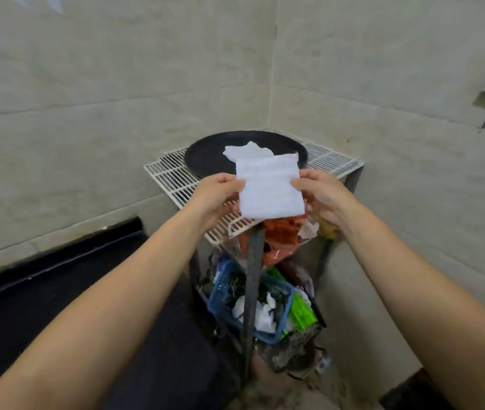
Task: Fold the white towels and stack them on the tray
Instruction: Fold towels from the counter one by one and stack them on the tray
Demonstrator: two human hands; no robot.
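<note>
A person is standing in a corner where two pale tiled walls point(117, 84) are meeting. A white wire rack point(173, 179) is sitting in that corner, and its top shelf is made of thin white bars. A round black tray point(205, 155) is lying on the top shelf, near the back. One white towel point(247, 150) is already lying on the tray, a bit bumpy at its edges. The person is holding up a second white towel, the folded towel point(271, 187), in the air in front of the tray and above the front of the rack. It is looking like a neat flat square. The left hand point(214, 196) is pinching the left edge of the folded towel with its thumb on top. The right hand point(321, 196) is pinching the right edge the same way, with its fingers curling under the cloth. Both bare arms are reaching forward from the bottom of the view. Under the top shelf, an orange bag point(279, 232) is poking out. Lower down, a blue basket point(276, 294) is sitting full of small dark and white things, with something bright green point(302, 312) just beside it. A dark grey pole point(253, 291) is running down the front of the rack. A long black ledge point(57, 261) is running along the bottom of the left wall.
</note>
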